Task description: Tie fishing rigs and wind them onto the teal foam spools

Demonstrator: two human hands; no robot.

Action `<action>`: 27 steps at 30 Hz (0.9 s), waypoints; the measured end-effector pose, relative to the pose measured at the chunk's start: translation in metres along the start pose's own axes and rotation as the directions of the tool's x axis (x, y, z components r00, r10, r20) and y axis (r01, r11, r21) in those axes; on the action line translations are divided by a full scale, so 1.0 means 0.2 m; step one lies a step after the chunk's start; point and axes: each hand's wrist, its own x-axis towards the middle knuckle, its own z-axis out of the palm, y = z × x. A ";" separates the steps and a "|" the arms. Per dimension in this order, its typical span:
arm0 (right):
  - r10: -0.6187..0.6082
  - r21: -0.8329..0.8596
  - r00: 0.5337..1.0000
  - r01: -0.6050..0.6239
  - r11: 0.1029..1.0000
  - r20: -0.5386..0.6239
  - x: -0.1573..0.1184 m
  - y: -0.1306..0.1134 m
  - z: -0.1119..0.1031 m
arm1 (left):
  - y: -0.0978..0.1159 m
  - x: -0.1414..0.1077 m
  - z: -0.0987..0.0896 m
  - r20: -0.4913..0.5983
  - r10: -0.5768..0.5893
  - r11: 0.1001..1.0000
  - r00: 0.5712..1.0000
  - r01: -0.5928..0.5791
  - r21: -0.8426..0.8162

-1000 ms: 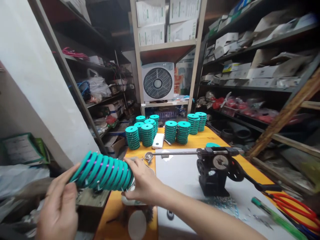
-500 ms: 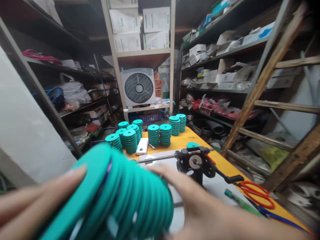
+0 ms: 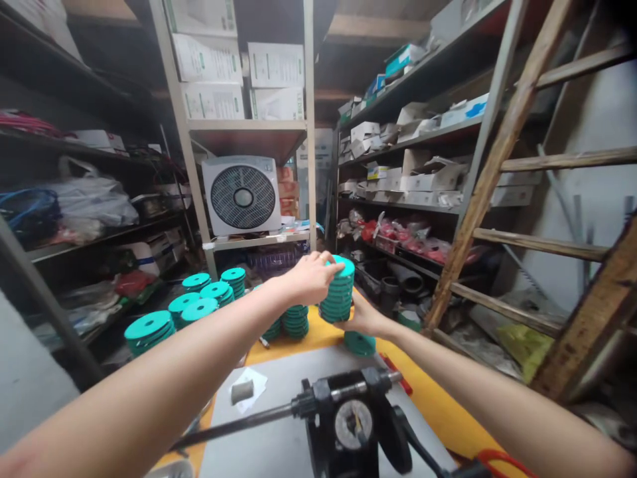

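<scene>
Both hands hold a stack of green spools [image 3: 337, 293] out at the far part of the table. My left hand [image 3: 312, 275] lies over its top, with the fingers on the uppermost disc. My right hand [image 3: 364, 317] grips the stack low on its right side; some of its fingers are hidden. The stack leans slightly. Just below my right hand lies a separate green disc [image 3: 359, 343]. Other spool stacks [image 3: 149, 325] stand to the left, and another stack [image 3: 295, 322] is partly covered by my left arm.
A black hand-crank winder [image 3: 343, 425] with a dial and long shaft stands on a grey sheet [image 3: 259, 438] nearest me. Behind the yellow table [image 3: 432, 411] are a box fan [image 3: 243, 196] and loaded shelves. A wooden ladder [image 3: 490, 192] leans at the right.
The spool stack has gone from close before the camera to the far part of the table, with both arms now stretched out. The view has shifted, bringing the winder nearer.
</scene>
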 end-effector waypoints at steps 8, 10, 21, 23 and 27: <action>0.059 0.137 0.996 -0.067 0.988 0.062 0.13 0.35 0.17 | -0.18 0.11 0.30 0.110 -0.003 0.998 0.994 -0.004 0.067; 0.083 0.167 0.993 -0.097 0.981 0.089 0.14 0.40 0.20 | -0.20 0.10 0.34 0.121 -0.007 0.998 0.993 -0.002 0.071; 0.197 0.261 0.959 -0.248 0.933 0.206 0.09 0.40 0.10 | -0.29 0.15 0.40 0.282 -0.035 0.998 0.959 0.049 -0.042; 0.253 0.273 0.956 -0.285 0.919 0.148 0.09 0.37 0.10 | -0.31 0.19 0.37 0.345 -0.029 0.996 0.938 0.056 -0.069; 0.306 0.309 0.952 -0.299 0.903 0.026 0.11 0.33 0.17 | -0.30 0.28 0.36 0.469 -0.018 0.994 0.883 0.065 -0.086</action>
